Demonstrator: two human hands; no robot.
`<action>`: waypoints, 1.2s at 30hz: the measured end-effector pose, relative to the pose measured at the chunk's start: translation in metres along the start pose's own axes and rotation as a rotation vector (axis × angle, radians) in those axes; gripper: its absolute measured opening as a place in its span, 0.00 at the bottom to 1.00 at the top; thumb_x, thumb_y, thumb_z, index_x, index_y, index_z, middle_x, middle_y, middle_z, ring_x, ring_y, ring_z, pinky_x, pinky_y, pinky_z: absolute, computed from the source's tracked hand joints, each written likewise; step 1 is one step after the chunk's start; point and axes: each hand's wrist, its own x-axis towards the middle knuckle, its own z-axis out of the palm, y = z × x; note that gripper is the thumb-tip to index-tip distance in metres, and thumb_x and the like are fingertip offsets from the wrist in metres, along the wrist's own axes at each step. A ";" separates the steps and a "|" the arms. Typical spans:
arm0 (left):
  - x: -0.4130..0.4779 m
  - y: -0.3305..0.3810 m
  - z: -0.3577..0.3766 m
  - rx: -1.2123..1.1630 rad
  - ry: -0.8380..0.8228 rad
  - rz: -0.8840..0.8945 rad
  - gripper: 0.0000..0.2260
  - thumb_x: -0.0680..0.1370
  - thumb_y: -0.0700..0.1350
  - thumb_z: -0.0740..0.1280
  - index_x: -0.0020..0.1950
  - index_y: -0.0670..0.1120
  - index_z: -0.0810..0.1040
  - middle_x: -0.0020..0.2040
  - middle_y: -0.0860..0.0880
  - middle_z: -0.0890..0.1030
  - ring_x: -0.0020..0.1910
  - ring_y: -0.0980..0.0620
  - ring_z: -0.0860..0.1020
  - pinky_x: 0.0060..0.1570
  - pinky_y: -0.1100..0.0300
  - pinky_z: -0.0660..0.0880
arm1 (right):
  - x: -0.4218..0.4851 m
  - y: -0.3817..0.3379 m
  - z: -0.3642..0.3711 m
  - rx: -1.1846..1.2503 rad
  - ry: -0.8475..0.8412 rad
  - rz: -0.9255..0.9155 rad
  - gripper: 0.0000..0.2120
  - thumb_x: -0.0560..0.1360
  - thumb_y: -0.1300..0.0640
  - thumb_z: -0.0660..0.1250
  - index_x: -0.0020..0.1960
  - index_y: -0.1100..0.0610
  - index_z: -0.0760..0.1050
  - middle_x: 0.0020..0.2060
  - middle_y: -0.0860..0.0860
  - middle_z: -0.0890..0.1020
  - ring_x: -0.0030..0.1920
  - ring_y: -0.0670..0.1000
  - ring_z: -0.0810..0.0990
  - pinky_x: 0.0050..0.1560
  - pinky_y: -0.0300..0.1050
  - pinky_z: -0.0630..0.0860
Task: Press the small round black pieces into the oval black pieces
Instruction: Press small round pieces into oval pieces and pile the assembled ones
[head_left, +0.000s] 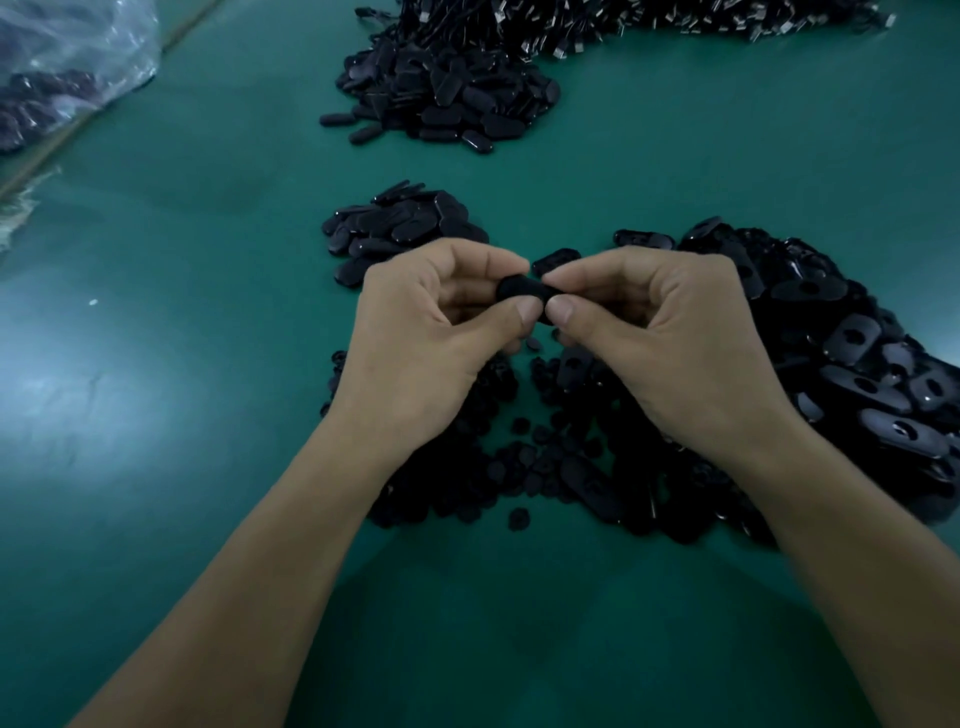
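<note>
- Head view: left hand (431, 322) and right hand (649, 332) pinch one oval black plastic piece (519, 291), fingers (493, 260) curled tight, over green desk (182, 415).
- Loose small round black pieces (519, 426) below wrists; oval heap (857, 364) right; open desk left.

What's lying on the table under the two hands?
Below the left hand and right hand, which pinch one oval piece, lie small round pieces and oval pieces with holes on the green table. The hands and wrists cover part of that heap.
</note>
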 end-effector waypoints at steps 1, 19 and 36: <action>0.000 0.000 0.000 -0.007 -0.001 -0.003 0.11 0.73 0.36 0.77 0.48 0.50 0.82 0.38 0.54 0.86 0.35 0.56 0.83 0.38 0.65 0.80 | 0.000 0.000 0.000 0.001 -0.003 0.008 0.07 0.76 0.60 0.74 0.49 0.49 0.82 0.41 0.42 0.86 0.41 0.41 0.85 0.44 0.33 0.79; -0.003 0.002 0.000 0.178 0.026 0.017 0.12 0.73 0.38 0.78 0.46 0.54 0.82 0.38 0.54 0.86 0.37 0.56 0.85 0.40 0.62 0.82 | -0.001 0.000 0.001 -0.080 0.015 0.050 0.06 0.74 0.59 0.75 0.45 0.48 0.82 0.37 0.43 0.85 0.38 0.41 0.84 0.40 0.33 0.78; 0.033 -0.011 -0.028 0.227 0.419 -0.084 0.11 0.78 0.37 0.72 0.54 0.53 0.80 0.35 0.55 0.85 0.37 0.56 0.85 0.49 0.57 0.83 | 0.003 0.013 -0.014 -0.856 0.045 0.107 0.17 0.83 0.52 0.62 0.71 0.49 0.74 0.63 0.53 0.76 0.65 0.57 0.69 0.65 0.50 0.65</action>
